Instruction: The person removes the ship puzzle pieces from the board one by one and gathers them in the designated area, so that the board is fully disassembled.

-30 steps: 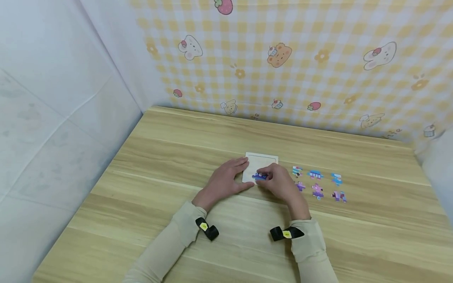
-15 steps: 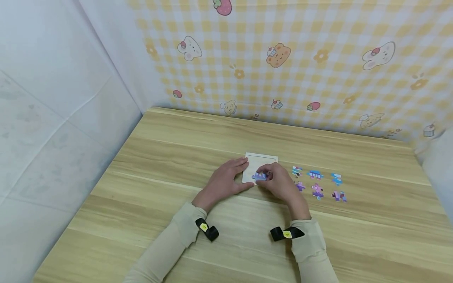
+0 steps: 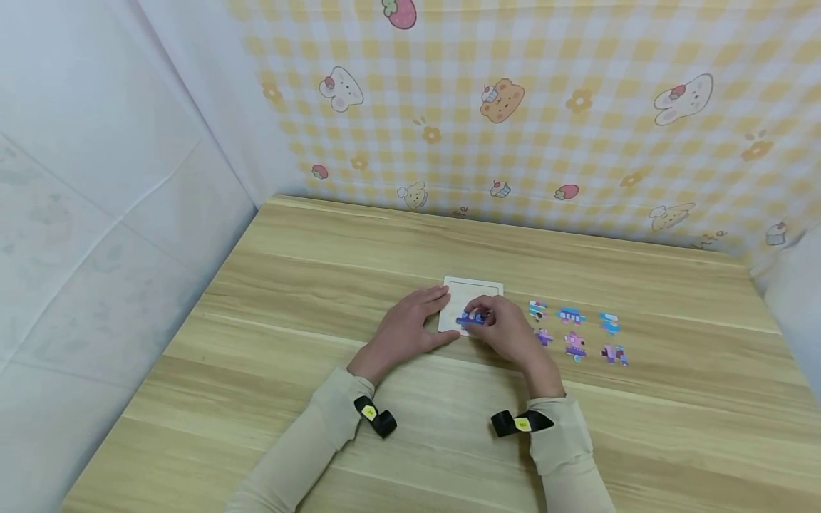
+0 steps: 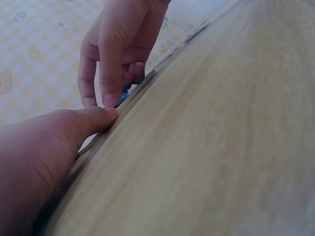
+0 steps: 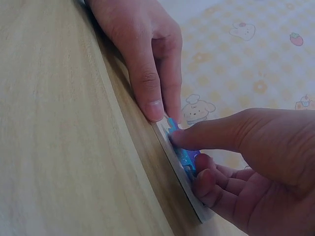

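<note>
A small white puzzle tray (image 3: 457, 291) with a thin dark line inside its rim lies flat on the wooden table. My left hand (image 3: 409, 324) rests at the tray's left side, thumb at the near edge and straight fingers on the left edge. Over the tray's near right part, my right hand (image 3: 508, 329) pinches a blue and purple jigsaw piece (image 3: 469, 318) between thumb and fingers. In the right wrist view the piece (image 5: 184, 156) shows close against the tray surface, beside the left thumb. My right hand covers the tray's near right corner.
Right of the tray lie several loose jigsaw pieces in two rows, among them a blue piece (image 3: 570, 315), a pink and purple one (image 3: 575, 346) and a light blue one (image 3: 610, 324). A yellow checked cloth (image 3: 551, 157) hangs behind the table.
The jigsaw piece in my right hand tilts slightly, its face going lighter and then darker, and the fingers shift a little. My left hand and the tray stay in place.
</note>
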{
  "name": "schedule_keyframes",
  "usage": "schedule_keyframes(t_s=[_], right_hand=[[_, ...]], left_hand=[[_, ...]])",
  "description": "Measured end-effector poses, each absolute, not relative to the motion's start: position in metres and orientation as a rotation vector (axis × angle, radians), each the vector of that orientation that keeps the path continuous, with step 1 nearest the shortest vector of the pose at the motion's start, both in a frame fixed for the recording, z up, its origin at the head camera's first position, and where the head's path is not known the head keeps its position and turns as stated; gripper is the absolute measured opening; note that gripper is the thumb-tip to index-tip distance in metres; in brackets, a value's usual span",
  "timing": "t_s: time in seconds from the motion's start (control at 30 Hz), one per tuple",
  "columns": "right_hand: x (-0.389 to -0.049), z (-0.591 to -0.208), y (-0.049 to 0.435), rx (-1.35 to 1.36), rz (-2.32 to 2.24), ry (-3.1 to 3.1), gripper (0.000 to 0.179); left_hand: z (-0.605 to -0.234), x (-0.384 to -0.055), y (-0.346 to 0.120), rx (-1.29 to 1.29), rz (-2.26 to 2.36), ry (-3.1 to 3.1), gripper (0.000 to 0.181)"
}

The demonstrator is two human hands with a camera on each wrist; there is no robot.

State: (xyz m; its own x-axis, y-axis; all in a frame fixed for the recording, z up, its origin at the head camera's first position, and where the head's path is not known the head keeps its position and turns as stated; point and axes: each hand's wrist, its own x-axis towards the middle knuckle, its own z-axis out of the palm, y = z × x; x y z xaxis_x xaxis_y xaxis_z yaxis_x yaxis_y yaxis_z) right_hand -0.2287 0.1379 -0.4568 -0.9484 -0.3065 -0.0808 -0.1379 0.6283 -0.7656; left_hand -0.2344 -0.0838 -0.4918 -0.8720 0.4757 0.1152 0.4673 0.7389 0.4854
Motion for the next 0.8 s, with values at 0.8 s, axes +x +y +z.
schedule_keyframes(t_s=[0.8], right_hand=[[-0.228, -0.456, 0.149, -0.353, -1.326, 2.592, 0.014]], left_hand=[[-0.491, -0.234, -0.083, 0.775, 0.807, 2.902, 0.082]])
